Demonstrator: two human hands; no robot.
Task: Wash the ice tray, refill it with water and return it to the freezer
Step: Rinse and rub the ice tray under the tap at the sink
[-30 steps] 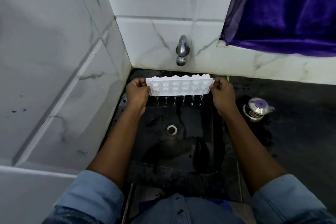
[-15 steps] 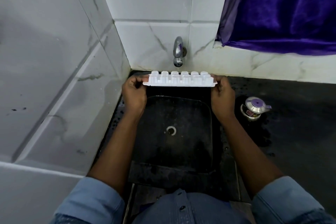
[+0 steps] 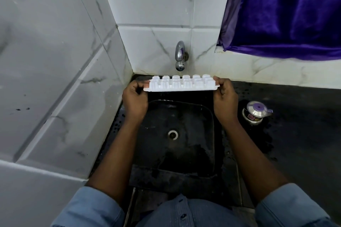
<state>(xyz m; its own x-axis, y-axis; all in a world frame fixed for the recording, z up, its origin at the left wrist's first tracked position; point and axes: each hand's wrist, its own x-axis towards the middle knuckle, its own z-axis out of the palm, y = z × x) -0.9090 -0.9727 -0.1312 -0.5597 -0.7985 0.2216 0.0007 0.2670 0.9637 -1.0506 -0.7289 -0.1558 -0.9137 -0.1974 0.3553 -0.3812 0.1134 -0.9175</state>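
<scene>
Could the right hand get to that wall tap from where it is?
Probably yes: the tap sits just beyond the ice tray, nothing between. But the right hand grips the tray's end and must let go first.

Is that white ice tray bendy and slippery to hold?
Probably fairly stiff: the ice tray looks straight though held only at its ends by the left hand and right hand. Likely light: thin plastic, cups facing down, so empty. Maybe slippery; the counter nearby looks wet.
</scene>
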